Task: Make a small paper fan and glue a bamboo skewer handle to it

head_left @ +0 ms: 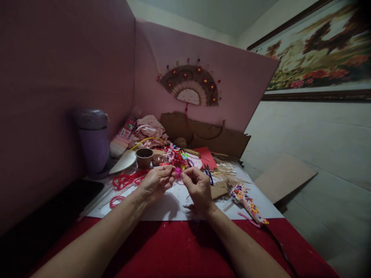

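My left hand (pixel 155 182) and my right hand (pixel 197 186) meet above a white sheet (pixel 171 206) on the red tablecloth (pixel 179 247). Both are closed in a pinch around a small pink and red piece of pipe cleaner (pixel 177 171) held between their fingertips. Just behind the hands lies a heap of coloured pipe cleaners (pixel 176 154). Loops of red pipe cleaner (pixel 126 180) lie to the left of my left hand.
A small brown cup (pixel 144 157) and a purple lidded bin (pixel 93 139) stand at the left. Blue scissors (pixel 208 173), thin sticks (pixel 224 170), red card (pixel 205 156) and a flower-patterned glue gun (pixel 248 204) lie right. Cardboard (pixel 203 133) and a paper fan (pixel 189 85) back the pink wall.
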The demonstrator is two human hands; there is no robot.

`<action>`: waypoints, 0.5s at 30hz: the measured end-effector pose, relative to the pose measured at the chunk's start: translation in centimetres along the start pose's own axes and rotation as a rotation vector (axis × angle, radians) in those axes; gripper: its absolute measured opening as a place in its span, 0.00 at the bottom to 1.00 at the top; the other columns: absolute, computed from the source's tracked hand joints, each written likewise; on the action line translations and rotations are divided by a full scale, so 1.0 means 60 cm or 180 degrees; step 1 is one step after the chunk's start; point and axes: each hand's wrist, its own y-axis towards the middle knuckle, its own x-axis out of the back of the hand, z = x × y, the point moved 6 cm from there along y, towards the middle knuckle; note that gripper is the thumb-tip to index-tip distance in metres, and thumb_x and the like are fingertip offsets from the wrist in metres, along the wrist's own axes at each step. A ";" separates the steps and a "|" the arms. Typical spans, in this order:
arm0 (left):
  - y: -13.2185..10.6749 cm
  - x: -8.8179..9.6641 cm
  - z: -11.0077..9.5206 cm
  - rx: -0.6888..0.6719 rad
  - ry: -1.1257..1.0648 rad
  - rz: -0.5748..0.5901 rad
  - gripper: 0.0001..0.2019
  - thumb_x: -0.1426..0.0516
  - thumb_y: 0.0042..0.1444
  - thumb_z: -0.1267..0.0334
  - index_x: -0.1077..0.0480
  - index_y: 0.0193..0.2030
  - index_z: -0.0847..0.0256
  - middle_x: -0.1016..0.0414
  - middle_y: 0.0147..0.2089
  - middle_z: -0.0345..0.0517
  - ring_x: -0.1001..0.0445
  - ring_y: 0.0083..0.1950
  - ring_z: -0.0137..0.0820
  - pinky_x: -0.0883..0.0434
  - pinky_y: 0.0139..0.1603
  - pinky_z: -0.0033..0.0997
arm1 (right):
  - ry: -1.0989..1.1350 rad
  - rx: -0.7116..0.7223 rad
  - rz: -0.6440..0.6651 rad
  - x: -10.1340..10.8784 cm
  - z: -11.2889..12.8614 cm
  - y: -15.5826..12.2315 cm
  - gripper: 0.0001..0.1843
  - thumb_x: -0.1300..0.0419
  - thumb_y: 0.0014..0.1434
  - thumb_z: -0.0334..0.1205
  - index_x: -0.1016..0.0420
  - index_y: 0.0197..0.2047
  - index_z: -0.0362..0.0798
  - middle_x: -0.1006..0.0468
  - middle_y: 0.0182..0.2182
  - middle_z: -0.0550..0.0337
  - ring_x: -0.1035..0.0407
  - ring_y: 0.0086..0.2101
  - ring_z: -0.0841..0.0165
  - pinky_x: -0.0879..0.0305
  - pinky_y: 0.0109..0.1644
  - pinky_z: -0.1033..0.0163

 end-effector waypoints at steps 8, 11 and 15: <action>-0.001 -0.003 -0.002 -0.0004 -0.0050 0.0020 0.04 0.46 0.53 0.77 0.30 0.32 0.69 0.30 0.26 0.44 0.32 0.22 0.19 0.33 0.22 0.15 | -0.0013 0.0002 0.0025 0.001 0.002 0.001 0.09 0.43 0.56 0.39 0.33 0.26 0.45 0.38 0.17 0.67 0.47 0.19 0.75 0.51 0.22 0.68; -0.001 -0.002 -0.001 -0.0022 -0.0046 0.0018 0.04 0.46 0.53 0.76 0.31 0.32 0.69 0.30 0.27 0.44 0.32 0.22 0.19 0.33 0.23 0.15 | -0.0018 0.0002 0.0036 0.001 0.001 -0.001 0.09 0.43 0.56 0.40 0.33 0.26 0.45 0.38 0.18 0.67 0.47 0.19 0.75 0.52 0.22 0.68; 0.000 -0.003 -0.002 -0.0055 -0.0044 0.0087 0.03 0.46 0.53 0.76 0.31 0.32 0.69 0.30 0.27 0.44 0.32 0.22 0.19 0.33 0.23 0.15 | -0.0031 0.0000 -0.0011 0.002 -0.001 -0.003 0.09 0.43 0.56 0.40 0.33 0.26 0.45 0.38 0.17 0.67 0.47 0.19 0.75 0.52 0.22 0.68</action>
